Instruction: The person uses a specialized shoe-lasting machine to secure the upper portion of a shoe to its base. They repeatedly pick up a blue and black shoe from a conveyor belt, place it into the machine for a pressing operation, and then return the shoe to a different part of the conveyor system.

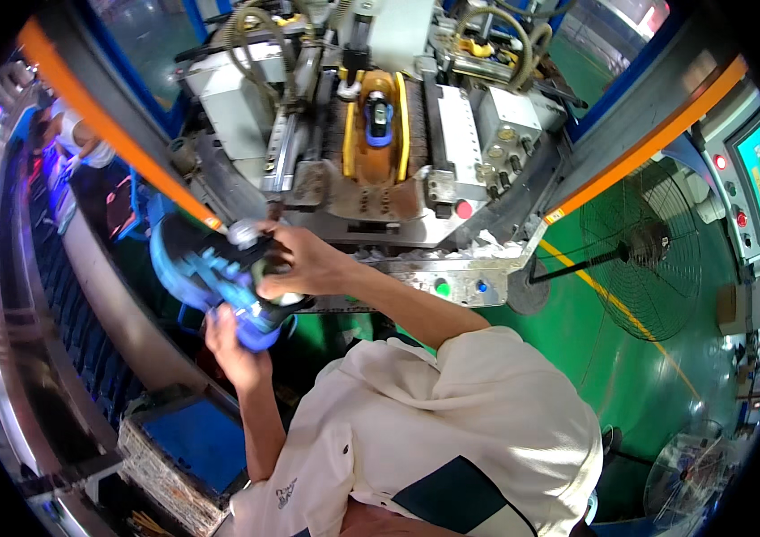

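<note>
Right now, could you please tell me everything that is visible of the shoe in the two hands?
The shoe looks like a sports type: black and light blue, seemingly fabric, with violet-blue at its lower end. It is tilted, held in the air at the front left of the machine. The right hand grips it, apparently near the opening; the left hand touches its lower side. Blur hides finer details.

2 wire fans (648,242) right; conveyor (62,291) left; lit screen (759,172).

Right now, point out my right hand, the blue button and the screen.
Right hand (310,260): head view, back of hand.
Blue button (481,286): head view, its cap.
Screen (759,170): head view, lit face.
</note>
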